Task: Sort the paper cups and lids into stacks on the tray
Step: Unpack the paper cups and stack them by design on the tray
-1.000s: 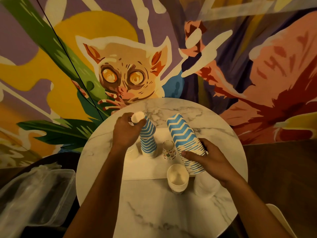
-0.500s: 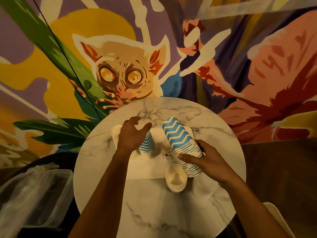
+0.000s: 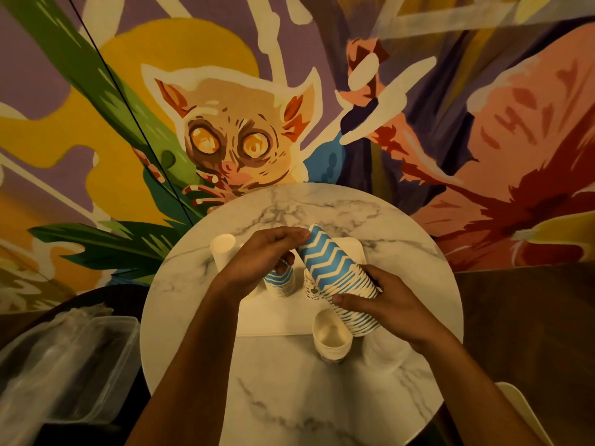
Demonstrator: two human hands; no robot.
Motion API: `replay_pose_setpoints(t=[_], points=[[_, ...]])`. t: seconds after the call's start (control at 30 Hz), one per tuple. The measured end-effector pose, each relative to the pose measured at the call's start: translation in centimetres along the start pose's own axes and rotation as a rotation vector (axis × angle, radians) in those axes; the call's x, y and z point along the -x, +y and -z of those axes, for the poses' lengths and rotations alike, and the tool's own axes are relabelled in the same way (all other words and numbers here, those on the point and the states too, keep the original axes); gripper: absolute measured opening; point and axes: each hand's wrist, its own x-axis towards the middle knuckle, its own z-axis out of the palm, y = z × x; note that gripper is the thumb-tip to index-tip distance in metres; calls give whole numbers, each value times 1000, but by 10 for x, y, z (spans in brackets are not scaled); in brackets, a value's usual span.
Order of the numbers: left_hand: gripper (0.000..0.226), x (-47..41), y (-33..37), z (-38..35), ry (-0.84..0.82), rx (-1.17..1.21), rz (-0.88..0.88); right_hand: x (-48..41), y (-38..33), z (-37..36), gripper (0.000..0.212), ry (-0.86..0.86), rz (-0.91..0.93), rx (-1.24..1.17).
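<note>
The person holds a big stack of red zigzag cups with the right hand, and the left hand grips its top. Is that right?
Not quite: the stack of zigzag cups is blue, not red. The head view shows the right hand holding it and the left hand gripping its top.

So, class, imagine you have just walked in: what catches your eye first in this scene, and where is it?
The wide-eyed animal mural fills the wall behind the round marble table. In front of it, the right hand grips a tall, tilted stack of blue zigzag paper cups above the white tray, with the left hand curled over its upper end.
</note>
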Motion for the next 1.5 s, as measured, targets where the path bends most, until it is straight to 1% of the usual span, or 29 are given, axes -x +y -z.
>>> replay_pose_setpoints(t=[0.17, 0.23, 0.3, 0.37, 0.43, 0.5, 0.63, 0.8, 0.97, 1.13, 1.2, 1.27, 1.33, 1.4, 1.5], points=[[18, 0, 3, 3, 43, -7, -5, -1, -1, 0, 43, -4, 10, 14], [23, -2, 6, 4, 103, 6, -10, -2, 0, 0, 46, 13, 14, 19], [32, -6, 9, 9, 262, 31, -26, -3, 3, 2, 47, 37, 13, 18], [40, -11, 10, 17, 504, 38, -75, -4, 6, 4, 48, 75, 1, 21], [46, -13, 8, 26, 700, -36, -136, -5, 11, 6, 49, 112, -18, 15], [46, -13, 6, 30, 765, -181, -169, -7, 14, 8, 50, 129, -29, 14], [52, -19, -9, 30, 744, -429, -177, -8, 13, 4, 49, 123, -28, 17], [57, -27, -25, 21, 689, -588, -107, -8, 9, 1, 46, 103, -22, 25], [57, -34, -37, 16, 647, -620, -64, -8, 8, 3, 43, 78, -29, 28], [76, -34, -44, 17, 580, -615, 11, -8, 6, 1, 46, 64, -29, 35], [72, -30, -41, 17, 592, -610, -5, -8, 5, 1, 43, 68, -24, 32], [64, -25, -35, 16, 586, -558, -34, -7, 4, 1, 42, 63, -21, 31], [52, -19, -25, 13, 498, -405, -42, -6, 3, 0, 41, 49, -15, 33], [38, -10, -14, 9, 323, -207, -16, -6, 1, -2, 45, 38, -12, 25], [33, 0, -7, 6, 106, -153, 24, -7, 0, -5, 61, 37, -2, 27]])
